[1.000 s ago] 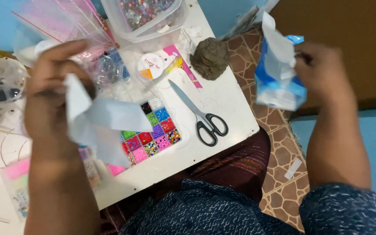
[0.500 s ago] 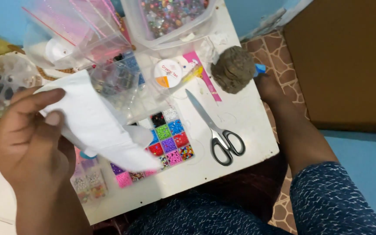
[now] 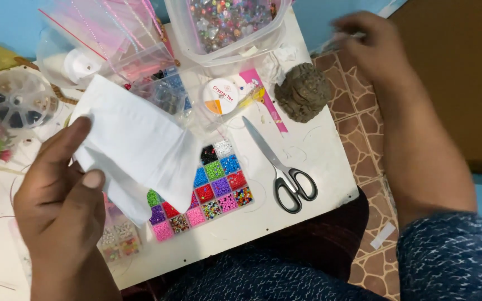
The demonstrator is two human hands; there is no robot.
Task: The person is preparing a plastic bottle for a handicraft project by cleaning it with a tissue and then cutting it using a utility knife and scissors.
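Bare board right of scissors (image 3: pixel 285 170); bead tray (image 3: pixel 207 192), tubs crowd rest

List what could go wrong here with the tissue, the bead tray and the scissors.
1. The left hand holds a white tissue draped over the open bead tray; dragging it could catch and spill beads.
2. The tissue hides part of the tray, so a knock there may go unseen.
3. The scissors lie near the table edge; the right hand, reaching past, might sweep them off.

left hand (image 3: pixel 62 206) pinches white tissue (image 3: pixel 140 147) | bead box (image 3: pixel 207 187) beneath
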